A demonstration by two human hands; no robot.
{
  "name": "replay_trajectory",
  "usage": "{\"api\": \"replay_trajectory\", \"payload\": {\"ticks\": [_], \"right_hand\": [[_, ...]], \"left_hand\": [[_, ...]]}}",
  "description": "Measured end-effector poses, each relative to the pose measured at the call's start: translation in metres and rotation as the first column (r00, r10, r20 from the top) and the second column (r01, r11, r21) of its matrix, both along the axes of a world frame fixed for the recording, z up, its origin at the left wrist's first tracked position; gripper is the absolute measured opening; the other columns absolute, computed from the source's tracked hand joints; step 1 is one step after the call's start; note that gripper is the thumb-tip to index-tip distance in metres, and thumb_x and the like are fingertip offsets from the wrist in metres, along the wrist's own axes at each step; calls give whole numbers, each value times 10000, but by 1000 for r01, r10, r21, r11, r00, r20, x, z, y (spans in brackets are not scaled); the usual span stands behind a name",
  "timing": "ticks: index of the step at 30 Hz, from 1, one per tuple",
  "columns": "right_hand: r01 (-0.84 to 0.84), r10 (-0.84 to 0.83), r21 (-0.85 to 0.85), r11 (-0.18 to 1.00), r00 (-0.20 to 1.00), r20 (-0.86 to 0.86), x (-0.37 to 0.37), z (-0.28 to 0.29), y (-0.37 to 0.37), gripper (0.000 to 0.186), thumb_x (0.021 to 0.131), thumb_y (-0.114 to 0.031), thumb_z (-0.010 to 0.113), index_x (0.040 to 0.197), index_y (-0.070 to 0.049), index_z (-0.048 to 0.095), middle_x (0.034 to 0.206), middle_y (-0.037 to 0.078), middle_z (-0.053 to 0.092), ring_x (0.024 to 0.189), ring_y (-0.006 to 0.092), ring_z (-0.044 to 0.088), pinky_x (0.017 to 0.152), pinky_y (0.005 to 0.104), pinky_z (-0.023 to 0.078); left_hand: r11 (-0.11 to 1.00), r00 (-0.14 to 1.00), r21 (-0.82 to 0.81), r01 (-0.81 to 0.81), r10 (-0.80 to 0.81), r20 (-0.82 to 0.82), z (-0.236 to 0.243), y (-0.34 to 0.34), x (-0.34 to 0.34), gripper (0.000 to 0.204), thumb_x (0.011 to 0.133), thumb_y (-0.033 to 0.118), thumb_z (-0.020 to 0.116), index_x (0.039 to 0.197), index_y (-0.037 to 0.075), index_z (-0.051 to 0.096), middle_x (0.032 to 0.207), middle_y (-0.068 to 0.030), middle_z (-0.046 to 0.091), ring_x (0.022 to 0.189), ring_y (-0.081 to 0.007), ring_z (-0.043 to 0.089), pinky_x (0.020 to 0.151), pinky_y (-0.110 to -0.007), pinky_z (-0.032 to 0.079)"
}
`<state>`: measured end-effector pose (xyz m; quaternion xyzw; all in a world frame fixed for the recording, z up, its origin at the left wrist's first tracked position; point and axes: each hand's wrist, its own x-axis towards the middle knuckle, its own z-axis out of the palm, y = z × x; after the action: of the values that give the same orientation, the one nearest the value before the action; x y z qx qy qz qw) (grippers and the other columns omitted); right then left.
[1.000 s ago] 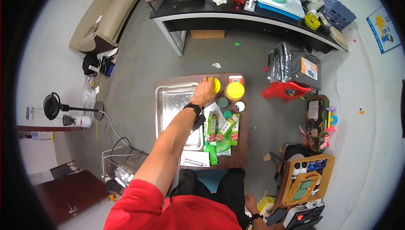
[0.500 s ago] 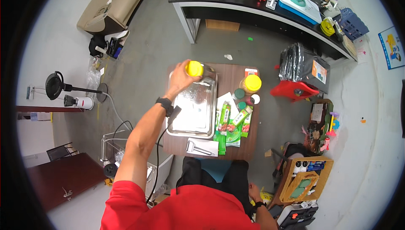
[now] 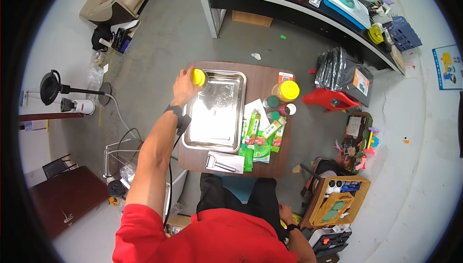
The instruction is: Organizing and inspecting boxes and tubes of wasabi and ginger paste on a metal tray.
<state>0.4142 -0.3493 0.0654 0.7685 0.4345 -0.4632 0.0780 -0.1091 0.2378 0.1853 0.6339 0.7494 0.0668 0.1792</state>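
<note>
Holds the yellow-lidded jar with fingers of the left hand at the tray's far left corner; could tip it by catching that corner; cannot tell right hand's grip.

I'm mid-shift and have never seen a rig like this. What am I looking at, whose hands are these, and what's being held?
There is no machine here: a person in a red shirt works with two bare hands. The picture comes from the left of two wide fisheye cameras worn on the head, looking down, so straight edges bend.

The left hand grips a yellow-lidded jar at the far left corner of a metal tray. The right hand is down beside the right thigh; I can't tell whether it holds anything.

On the brown table, right of the tray, are another jar with a yellow lid, smaller containers and green packages.
</note>
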Motion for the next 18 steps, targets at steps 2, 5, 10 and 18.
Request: {"api": "replay_trajectory", "payload": {"ticks": [2, 5, 10, 18], "right_hand": [[-11, 10, -25, 1000, 1000, -15, -4, 7, 14, 258, 1040, -214, 559, 1088, -6, 704, 1088, 318, 718, 1085, 546, 661, 898, 583, 536], [-63, 61, -74, 995, 998, -33, -4, 8, 25, 253, 1040, -220, 560, 1092, -20, 707, 1101, 313, 719, 1087, 543, 663, 905, 594, 533], [-251, 246, -50, 967, 965, -90, 32, -19, 28, 264, 1020, -239, 580, 1101, -37, 731, 1084, 286, 735, 1075, 522, 685, 917, 591, 547], [-35, 46, 632, 774, 999, -1, 12, 61, 275, 174, 1009, -133, 628, 1101, 1, 693, 1067, 251, 735, 1037, 481, 696, 925, 535, 553]], "left_hand": [[1000, 1000, -26, 6, -6, 2, -3, -1, 1, 811, 767, 357, 881, 1502, 187, 583, 1412, -141, 605, 1275, -386, 644, 1043, -510, 580], [1000, 1000, 4, 19, -19, 7, -18, -5, -11, 846, 758, 390, 899, 1515, 191, 580, 1410, -144, 608, 1271, -392, 648, 1039, -515, 576], [999, 999, 25, 34, -34, 35, -33, 3, 12, 884, 770, 411, 905, 1553, 188, 559, 1427, -145, 610, 1253, -400, 659, 1038, -510, 573], [999, 992, 37, 31, -35, 123, -41, -13, 16, 1060, 750, 219, 956, 1650, 75, 415, 1550, -227, 517, 1389, -414, 573, 1173, -466, 500]]}}
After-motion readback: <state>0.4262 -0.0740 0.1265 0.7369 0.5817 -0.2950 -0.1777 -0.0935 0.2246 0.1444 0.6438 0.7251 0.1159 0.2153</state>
